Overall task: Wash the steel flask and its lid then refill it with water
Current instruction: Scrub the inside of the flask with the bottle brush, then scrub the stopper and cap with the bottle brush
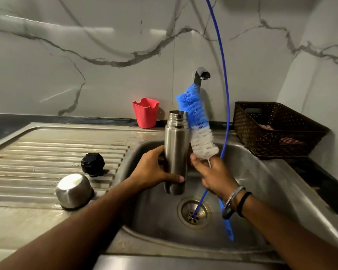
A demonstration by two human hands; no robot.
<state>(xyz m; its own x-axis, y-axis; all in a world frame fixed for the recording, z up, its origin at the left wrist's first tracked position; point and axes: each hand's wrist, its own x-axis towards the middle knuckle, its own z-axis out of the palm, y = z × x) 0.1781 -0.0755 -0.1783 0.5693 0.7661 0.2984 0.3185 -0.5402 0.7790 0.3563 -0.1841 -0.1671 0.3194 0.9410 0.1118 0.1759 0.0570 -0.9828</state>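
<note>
L hand (154, 168): fingers curled round flask (176, 152), held upright, thumb across front. R hand (213, 172): gripping brush (198, 123) at handle, bristles up. Both forearms extended fwd. R wrist: bangle, black band.

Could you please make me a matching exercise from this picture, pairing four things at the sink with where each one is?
Things:
1. flask
2. brush
3. black stopper
4. red cup

Places:
A. on the counter against the wall
B. held upright in the left hand over the sink
C. on the ribbed drainboard, beside the steel cap
D. gripped in the right hand, bristles up beside the flask

Pairs: 1-B, 2-D, 3-C, 4-A
</note>
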